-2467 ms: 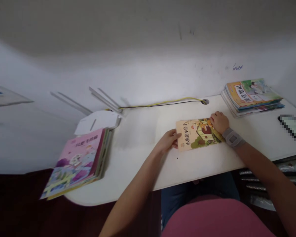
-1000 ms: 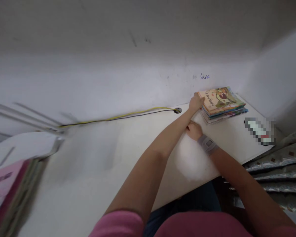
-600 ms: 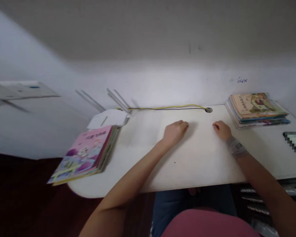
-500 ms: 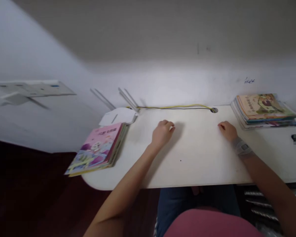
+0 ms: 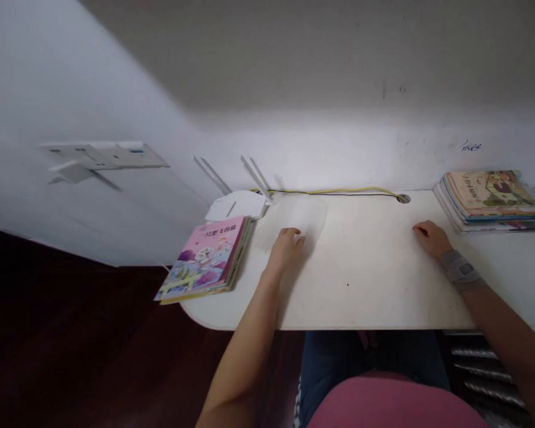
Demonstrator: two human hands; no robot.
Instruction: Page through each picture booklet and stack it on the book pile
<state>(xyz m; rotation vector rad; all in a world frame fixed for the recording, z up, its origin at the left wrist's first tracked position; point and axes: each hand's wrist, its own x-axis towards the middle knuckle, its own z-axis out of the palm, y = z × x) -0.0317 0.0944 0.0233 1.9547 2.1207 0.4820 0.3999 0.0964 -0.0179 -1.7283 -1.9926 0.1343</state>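
Observation:
My left hand point(image 5: 286, 249) rests on the white desk point(image 5: 361, 285) and holds nothing, with its fingers loosely curled. It is nearest to a stack of picture books with a pink cover point(image 5: 204, 258), which lies at the desk's left end. My right hand point(image 5: 432, 238) lies flat and empty on the desktop, a little left of a stack of books point(image 5: 494, 202) at the far right. A picture book with a house on its cover tops that stack. A grey wrist band point(image 5: 461, 270) wraps my right wrist.
A white router with antennas point(image 5: 236, 205) stands behind the pink books. A yellow and black cable point(image 5: 334, 191) runs along the wall to a grommet hole point(image 5: 403, 198). The desk's front edge curves at the left, above a dark floor.
The picture book held in the middle of the desk now lies on the right stack. Both hands have come back empty onto the desktop, and the view has swung left.

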